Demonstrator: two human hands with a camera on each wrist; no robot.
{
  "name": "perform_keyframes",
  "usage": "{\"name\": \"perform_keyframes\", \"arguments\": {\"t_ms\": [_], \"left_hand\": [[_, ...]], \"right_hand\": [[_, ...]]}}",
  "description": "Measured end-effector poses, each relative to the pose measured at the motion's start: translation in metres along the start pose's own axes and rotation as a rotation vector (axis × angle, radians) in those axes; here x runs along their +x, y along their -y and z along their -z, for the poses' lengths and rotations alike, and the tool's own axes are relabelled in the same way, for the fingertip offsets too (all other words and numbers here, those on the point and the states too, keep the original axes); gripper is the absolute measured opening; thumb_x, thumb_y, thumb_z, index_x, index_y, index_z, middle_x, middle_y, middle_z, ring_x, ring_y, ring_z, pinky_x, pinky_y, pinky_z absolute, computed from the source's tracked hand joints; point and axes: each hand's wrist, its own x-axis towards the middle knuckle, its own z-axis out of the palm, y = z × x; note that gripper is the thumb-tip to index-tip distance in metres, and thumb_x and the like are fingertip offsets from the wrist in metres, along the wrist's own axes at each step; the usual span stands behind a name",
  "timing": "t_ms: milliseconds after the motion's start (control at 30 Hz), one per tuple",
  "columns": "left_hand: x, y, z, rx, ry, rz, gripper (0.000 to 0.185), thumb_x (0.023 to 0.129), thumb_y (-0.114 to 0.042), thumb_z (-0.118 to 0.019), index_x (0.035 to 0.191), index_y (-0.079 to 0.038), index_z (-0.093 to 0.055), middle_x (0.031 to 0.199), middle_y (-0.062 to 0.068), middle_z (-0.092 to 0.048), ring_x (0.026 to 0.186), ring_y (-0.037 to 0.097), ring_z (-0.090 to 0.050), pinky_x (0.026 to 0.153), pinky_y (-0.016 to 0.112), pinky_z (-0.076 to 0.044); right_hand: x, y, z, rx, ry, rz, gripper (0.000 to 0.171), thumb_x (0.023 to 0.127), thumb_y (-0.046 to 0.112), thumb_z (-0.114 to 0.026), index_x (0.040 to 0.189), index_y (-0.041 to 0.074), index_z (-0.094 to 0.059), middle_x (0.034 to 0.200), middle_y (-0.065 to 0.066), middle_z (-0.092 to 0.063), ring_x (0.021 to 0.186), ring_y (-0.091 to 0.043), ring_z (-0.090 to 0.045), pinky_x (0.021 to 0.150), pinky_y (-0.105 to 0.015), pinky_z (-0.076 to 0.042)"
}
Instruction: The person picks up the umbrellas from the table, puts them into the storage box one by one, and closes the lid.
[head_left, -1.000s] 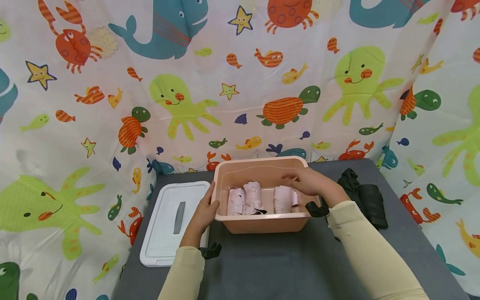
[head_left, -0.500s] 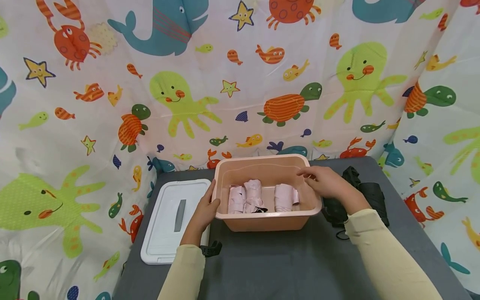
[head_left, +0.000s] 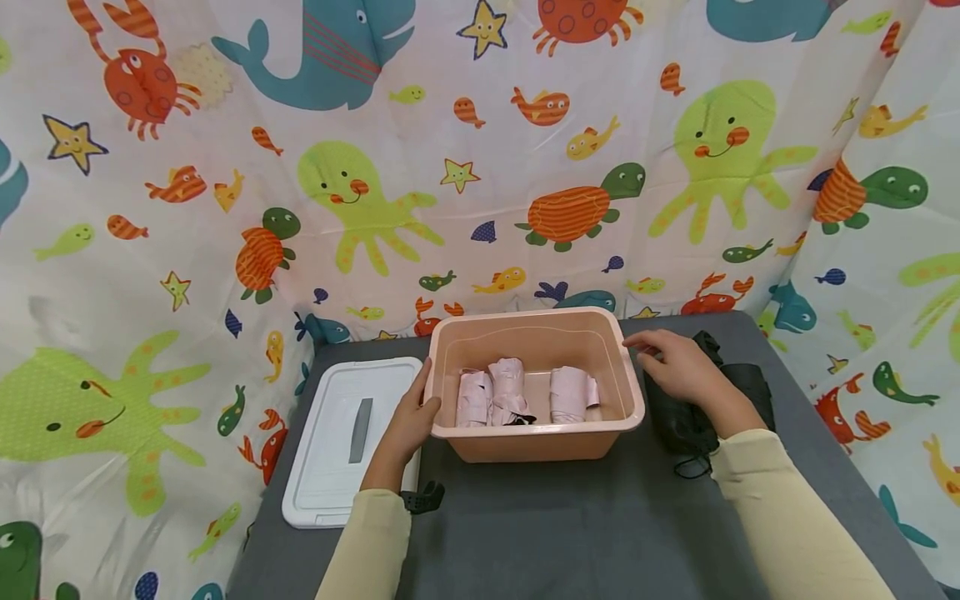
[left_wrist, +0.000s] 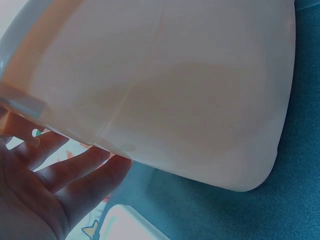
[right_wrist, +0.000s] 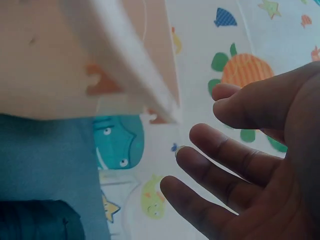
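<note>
A peach plastic bin [head_left: 525,446] stands on the dark grey table, with three pale pink rolled bundles inside: a left roll [head_left: 473,398], a middle roll [head_left: 507,387] and a right roll [head_left: 570,395]. My left hand [head_left: 405,417] rests against the bin's left side, thumb apart from the fingers. In the left wrist view, extended fingers [left_wrist: 95,185] touch the edge of the bin wall. Just outside the right rim is my right hand [head_left: 678,367], holding nothing. The right wrist view shows its fingers [right_wrist: 225,150] spread and loosely bent, apart from the bin.
A white lid [head_left: 318,467] with a grey handle [head_left: 361,430] lies left of the bin. To the right, partly behind my right hand, are black bundles [head_left: 750,387] with a thin cord loop [head_left: 692,468]. A sea-animal curtain [head_left: 480,250] hangs behind the table.
My right hand has moved rightward from over the inside of the bin, across its right rim, to just outside it. My left hand stays at the left side.
</note>
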Motion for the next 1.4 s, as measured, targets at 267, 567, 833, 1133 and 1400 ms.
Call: {"name": "perform_keyframes", "arguments": {"t_ms": [267,567,833,1133,1400], "left_hand": [[0.0,-0.001,-0.001,-0.001,-0.008,0.012,0.075,0.091,-0.015,-0.05,0.152,-0.046,-0.018,0.159,0.005,-0.029,0.131,0.033,-0.048,0.097,0.052,-0.048],[-0.003,-0.004,0.0,-0.002,-0.011,0.024,0.075,0.092,-0.015,-0.05,0.152,-0.045,-0.018,0.16,0.005,-0.028,0.134,0.033,-0.046,0.098,0.051,-0.047],[-0.003,-0.005,0.0,-0.01,-0.003,0.003,0.074,0.092,-0.014,-0.049,0.153,-0.042,-0.018,0.16,0.004,-0.026,0.136,0.031,-0.043,0.103,0.051,-0.044],[-0.003,-0.003,0.0,-0.008,0.0,0.003,0.074,0.091,-0.016,-0.049,0.152,-0.045,-0.018,0.159,0.006,-0.029,0.134,0.031,-0.046,0.101,0.051,-0.045],[-0.003,-0.003,0.0,-0.004,-0.007,0.009,0.074,0.092,-0.016,-0.05,0.152,-0.046,-0.018,0.159,0.005,-0.029,0.133,0.032,-0.048,0.1,0.051,-0.047]], "right_hand": [[0.001,-0.02,-0.012,0.021,0.011,-0.072,0.035,0.096,0.013,-0.048,0.128,0.005,-0.059,0.123,-0.023,-0.06,0.103,-0.035,-0.058,0.087,-0.055,-0.051],[0.003,-0.045,-0.03,0.018,0.044,-0.105,0.036,0.095,0.015,-0.051,0.128,0.003,-0.059,0.125,-0.028,-0.058,0.106,-0.041,-0.058,0.085,-0.058,-0.049],[0.005,-0.064,-0.045,0.016,0.095,-0.139,0.04,0.092,0.017,-0.054,0.129,0.0,-0.057,0.128,-0.03,-0.056,0.107,-0.042,-0.057,0.084,-0.056,-0.047],[0.007,-0.073,-0.056,0.0,0.183,-0.263,0.048,0.091,0.026,-0.055,0.131,-0.001,-0.054,0.13,-0.034,-0.053,0.116,-0.05,-0.052,0.092,-0.062,-0.044],[0.012,-0.079,-0.06,-0.014,0.217,-0.327,0.051,0.091,0.03,-0.056,0.13,-0.001,-0.052,0.133,-0.035,-0.05,0.117,-0.051,-0.051,0.094,-0.063,-0.043]]}}
